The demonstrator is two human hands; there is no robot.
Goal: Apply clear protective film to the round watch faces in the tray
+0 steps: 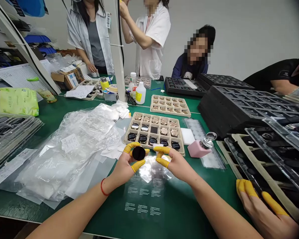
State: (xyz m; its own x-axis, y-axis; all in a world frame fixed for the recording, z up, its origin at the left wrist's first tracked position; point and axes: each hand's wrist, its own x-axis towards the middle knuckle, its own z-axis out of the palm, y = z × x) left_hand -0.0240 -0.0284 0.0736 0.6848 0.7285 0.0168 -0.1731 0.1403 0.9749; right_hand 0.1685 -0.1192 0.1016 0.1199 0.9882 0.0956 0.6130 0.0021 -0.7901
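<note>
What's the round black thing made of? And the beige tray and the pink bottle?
The round black thing looks like glass or glossy plastic: its dark face seems smooth. The beige tray seems molded plastic, rather dull, shaped into pockets; pressed pulp is possible. The pink bottle could be plastic or glass, with a solid pink look; its silver top shines like polished metal, maybe coated plastic.

Back of dark disc is hidden. Print on bag label, left, is too small to be read. Tray stack at left is cut by picture edge. Wrist of co-worker's hand, near right, is lost in dark corner.
</note>
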